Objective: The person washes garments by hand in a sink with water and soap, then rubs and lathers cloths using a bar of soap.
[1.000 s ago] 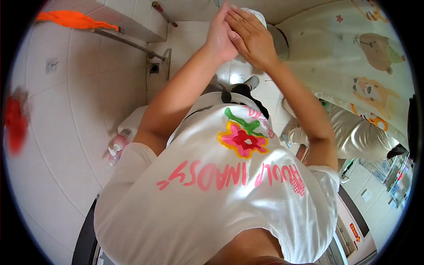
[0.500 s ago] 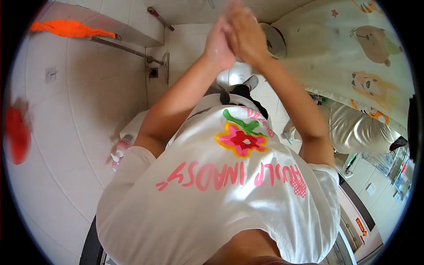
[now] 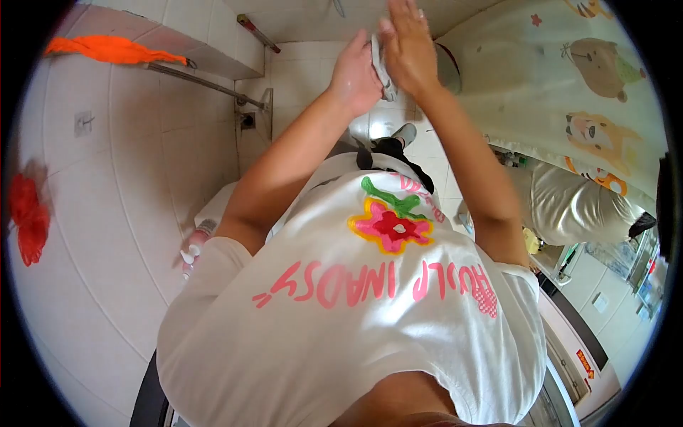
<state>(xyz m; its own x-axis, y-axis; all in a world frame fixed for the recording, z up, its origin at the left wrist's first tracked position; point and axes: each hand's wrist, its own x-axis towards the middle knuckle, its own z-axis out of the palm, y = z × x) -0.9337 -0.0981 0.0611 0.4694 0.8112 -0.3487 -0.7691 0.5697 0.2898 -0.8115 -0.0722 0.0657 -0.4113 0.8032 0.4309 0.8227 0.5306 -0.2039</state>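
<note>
My left hand (image 3: 356, 77) is raised in front of me. Along its palm side a folded, light grey strip, like a cloth (image 3: 383, 71), shows between the two hands; much of it is hidden. Close beside it stands my right hand (image 3: 410, 53), its palm turned toward the strip and its fingers stretched out. Both palms face each other with a narrow gap between them.
Behind my right hand is a round bucket (image 3: 449, 67). A patterned curtain (image 3: 526, 78) hangs at the right. An orange cloth (image 3: 114, 50) lies over a metal rail (image 3: 206, 82) on the left, and a red bag (image 3: 30, 220) hangs on the tiled wall. Pump bottles (image 3: 196, 245) stand below.
My hands were pressed together and blurred; now they are apart, the right one slightly higher, and the grey strip shows between them. The red bag on the wall looks sharper.
</note>
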